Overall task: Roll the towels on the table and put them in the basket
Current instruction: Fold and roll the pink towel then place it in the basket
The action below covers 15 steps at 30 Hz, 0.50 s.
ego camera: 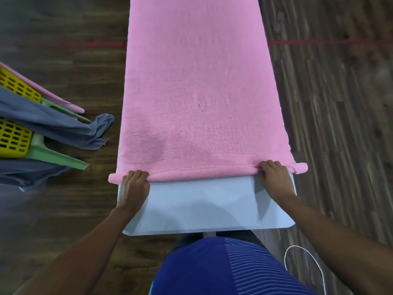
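A long pink towel (197,86) lies flat along the pale blue table (204,207), reaching the far end of the view. Its near hem is turned over into a thin roll across the table's width. My left hand (134,186) grips the roll near its left end, fingers curled over it. My right hand (274,177) grips the roll near its right end the same way. The yellow basket (14,137) with green legs stands at the far left on the floor, with a grey-blue towel (63,126) draped over it.
Dark wood floor surrounds the narrow table on both sides. A red line (319,41) crosses the floor beyond. A white cable (314,265) loops on the floor at the bottom right. A pink edge (53,96) lies behind the basket.
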Each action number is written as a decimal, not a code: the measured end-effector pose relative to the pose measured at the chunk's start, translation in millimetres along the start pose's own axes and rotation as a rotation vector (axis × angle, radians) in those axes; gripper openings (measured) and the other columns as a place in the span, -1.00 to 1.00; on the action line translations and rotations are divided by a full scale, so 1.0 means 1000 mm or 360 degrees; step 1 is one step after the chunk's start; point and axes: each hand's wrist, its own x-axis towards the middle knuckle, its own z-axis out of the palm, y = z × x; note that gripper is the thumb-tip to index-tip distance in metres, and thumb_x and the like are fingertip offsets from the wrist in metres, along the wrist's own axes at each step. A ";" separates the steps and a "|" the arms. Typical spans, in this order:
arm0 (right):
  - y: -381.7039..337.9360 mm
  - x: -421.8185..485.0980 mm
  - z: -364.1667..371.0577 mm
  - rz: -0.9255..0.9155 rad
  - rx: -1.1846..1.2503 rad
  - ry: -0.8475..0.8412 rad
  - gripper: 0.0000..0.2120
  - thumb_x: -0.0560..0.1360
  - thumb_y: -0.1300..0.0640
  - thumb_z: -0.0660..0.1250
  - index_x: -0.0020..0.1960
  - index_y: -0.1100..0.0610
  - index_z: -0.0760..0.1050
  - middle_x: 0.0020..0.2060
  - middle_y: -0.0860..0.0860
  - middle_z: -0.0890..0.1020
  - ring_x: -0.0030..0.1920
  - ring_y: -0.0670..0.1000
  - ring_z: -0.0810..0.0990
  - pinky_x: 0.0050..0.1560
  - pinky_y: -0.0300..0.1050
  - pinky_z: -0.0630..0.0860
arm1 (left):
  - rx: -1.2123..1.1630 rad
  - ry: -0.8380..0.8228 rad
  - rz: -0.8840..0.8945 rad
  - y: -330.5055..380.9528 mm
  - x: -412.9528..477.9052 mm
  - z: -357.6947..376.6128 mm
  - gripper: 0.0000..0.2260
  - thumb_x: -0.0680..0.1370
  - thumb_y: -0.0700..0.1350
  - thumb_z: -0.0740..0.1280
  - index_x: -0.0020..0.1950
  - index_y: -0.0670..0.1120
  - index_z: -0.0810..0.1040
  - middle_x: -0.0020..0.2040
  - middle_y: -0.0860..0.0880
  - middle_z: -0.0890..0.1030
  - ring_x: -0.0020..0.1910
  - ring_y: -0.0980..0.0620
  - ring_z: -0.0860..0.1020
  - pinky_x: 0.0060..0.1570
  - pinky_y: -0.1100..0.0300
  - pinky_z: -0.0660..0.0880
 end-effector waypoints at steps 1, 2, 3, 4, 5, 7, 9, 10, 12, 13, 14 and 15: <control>0.002 0.003 -0.004 -0.0010 -0.0026 -0.0065 -0.84 0.44 0.27 0.37 0.01 0.15 0.57 -0.16 0.08 0.61 -0.14 0.20 0.52 -0.12 0.05 0.37 | 0.0011 -0.0073 0.0007 0.001 0.003 -0.005 -0.85 0.34 -0.37 0.40 -0.12 -0.23 0.62 -0.21 -0.17 0.63 -0.23 -0.20 0.53 -0.21 -0.06 0.48; 0.003 0.005 -0.008 -0.0015 -0.0057 -0.0150 -0.85 0.46 0.20 0.35 0.02 0.12 0.58 -0.15 0.06 0.62 -0.12 0.18 0.52 -0.08 0.04 0.34 | 0.0026 -0.0140 0.0025 0.000 0.005 -0.008 -0.91 0.37 -0.30 0.36 -0.17 -0.20 0.61 -0.26 -0.15 0.62 -0.26 -0.19 0.52 -0.21 -0.03 0.45; 0.004 0.008 -0.012 -0.0010 -0.0077 -0.0248 -0.83 0.47 0.12 0.30 0.03 0.08 0.58 -0.14 0.04 0.63 -0.09 0.15 0.52 -0.03 0.03 0.30 | 0.0052 -0.0227 0.0014 -0.002 0.007 -0.013 -0.90 0.38 -0.22 0.30 -0.21 -0.17 0.60 -0.31 -0.12 0.60 -0.29 -0.18 0.51 -0.20 -0.01 0.42; 0.005 0.009 -0.016 0.0015 -0.0087 -0.0349 -0.77 0.47 0.04 0.22 0.03 0.04 0.59 -0.12 0.02 0.63 -0.07 0.11 0.52 0.03 0.02 0.26 | 0.0087 -0.0311 -0.0012 -0.004 0.009 -0.016 -0.84 0.37 -0.15 0.24 -0.23 -0.14 0.60 -0.33 -0.10 0.59 -0.30 -0.17 0.51 -0.18 0.00 0.38; 0.004 0.009 -0.018 0.0038 -0.0101 -0.0439 -0.69 0.45 -0.02 0.13 0.03 0.00 0.59 -0.11 -0.01 0.63 -0.04 0.08 0.51 0.08 0.02 0.23 | 0.0112 -0.0387 -0.0065 -0.005 0.011 -0.018 -0.79 0.37 -0.10 0.20 -0.24 -0.12 0.60 -0.34 -0.09 0.59 -0.28 -0.17 0.51 -0.15 0.00 0.34; 0.003 0.012 -0.019 0.0107 -0.0105 -0.0476 -0.67 0.46 -0.05 0.09 0.05 -0.04 0.58 -0.06 -0.02 0.62 0.01 0.05 0.49 0.13 0.02 0.18 | 0.0109 -0.0425 -0.0148 -0.005 0.014 -0.019 -0.76 0.40 -0.06 0.16 -0.18 -0.11 0.60 -0.27 -0.09 0.60 -0.19 -0.18 0.51 -0.08 -0.02 0.31; -0.001 0.013 -0.016 0.0155 -0.0140 -0.0298 -0.79 0.50 0.04 0.23 0.08 0.01 0.55 -0.03 0.02 0.59 0.03 0.10 0.47 0.12 0.06 0.20 | 0.0097 -0.0307 -0.0186 -0.006 0.017 -0.018 -0.83 0.44 -0.10 0.24 -0.04 -0.11 0.56 -0.15 -0.11 0.56 -0.10 -0.19 0.48 -0.04 -0.09 0.35; -0.003 0.011 -0.013 0.0150 -0.0181 -0.0171 -0.82 0.47 0.10 0.30 0.07 0.06 0.54 -0.03 0.06 0.57 0.01 0.15 0.47 0.08 0.09 0.25 | 0.0092 -0.0219 -0.0203 -0.008 0.018 -0.017 -0.85 0.45 -0.15 0.30 0.00 -0.12 0.53 -0.11 -0.12 0.54 -0.08 -0.20 0.46 -0.04 -0.12 0.37; -0.004 0.010 -0.010 0.0116 -0.0151 0.0009 -0.84 0.41 0.25 0.37 0.00 0.19 0.53 -0.10 0.16 0.55 -0.09 0.23 0.48 -0.09 0.11 0.36 | 0.0062 -0.0076 -0.0160 -0.009 0.017 -0.013 -0.84 0.43 -0.27 0.37 -0.01 -0.16 0.51 -0.12 -0.15 0.51 -0.13 -0.20 0.45 -0.14 -0.13 0.42; -0.005 0.008 -0.008 0.0074 -0.0082 0.0038 -0.85 0.39 0.33 0.37 -0.04 0.23 0.52 -0.13 0.18 0.54 -0.14 0.23 0.48 -0.19 0.07 0.37 | 0.0010 -0.0029 -0.0089 -0.009 0.015 -0.009 -0.85 0.42 -0.33 0.38 -0.04 -0.18 0.51 -0.15 -0.16 0.52 -0.18 -0.19 0.44 -0.20 -0.12 0.45; -0.007 0.005 -0.007 0.0026 -0.0030 0.0027 -0.83 0.37 0.40 0.36 -0.06 0.25 0.51 -0.15 0.18 0.53 -0.17 0.22 0.47 -0.24 0.02 0.34 | -0.0055 0.0001 -0.0012 -0.008 0.012 -0.005 -0.84 0.42 -0.38 0.38 -0.05 -0.20 0.53 -0.17 -0.17 0.54 -0.21 -0.18 0.45 -0.22 -0.13 0.48; -0.008 0.002 -0.005 -0.0019 -0.0014 0.0024 -0.80 0.34 0.43 0.36 -0.07 0.25 0.50 -0.15 0.17 0.54 -0.18 0.20 0.46 -0.26 0.00 0.33 | -0.0107 0.0009 0.0044 -0.007 0.007 -0.001 -0.82 0.41 -0.41 0.38 -0.04 -0.23 0.56 -0.14 -0.19 0.57 -0.20 -0.17 0.47 -0.20 -0.14 0.52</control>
